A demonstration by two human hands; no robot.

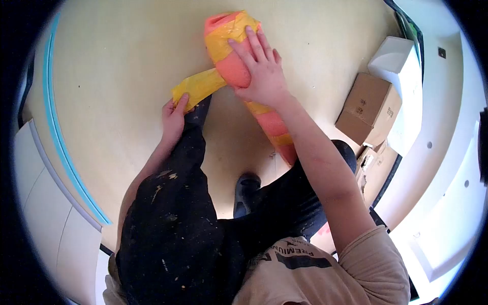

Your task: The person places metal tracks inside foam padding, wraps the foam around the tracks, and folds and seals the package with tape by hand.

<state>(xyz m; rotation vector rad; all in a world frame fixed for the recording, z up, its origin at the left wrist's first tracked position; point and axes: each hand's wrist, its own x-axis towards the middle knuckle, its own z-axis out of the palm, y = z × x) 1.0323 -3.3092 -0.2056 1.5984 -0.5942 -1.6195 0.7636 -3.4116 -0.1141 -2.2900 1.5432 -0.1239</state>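
A long roll of pinkish-orange material [232, 69], wound with bands of yellow tape, slants from the upper middle down to my knee on the right. My right hand [264, 73] rests on its upper part with the fingers spread over the material and a yellow band. A wide yellow strip [201, 86] runs from the left side of the roll to my left hand [175, 114], which pinches its outer end between thumb and fingers. The roll's lower end is partly hidden by my right forearm and leg.
Beneath the roll is a pale floor [132, 61]. Cardboard boxes [363, 107] and a white container [389, 56] stand at the right by the wall. A blue strip [56, 127] runs along the left, beside white panels [46, 203]. My dark shoe [246, 190] is below the roll.
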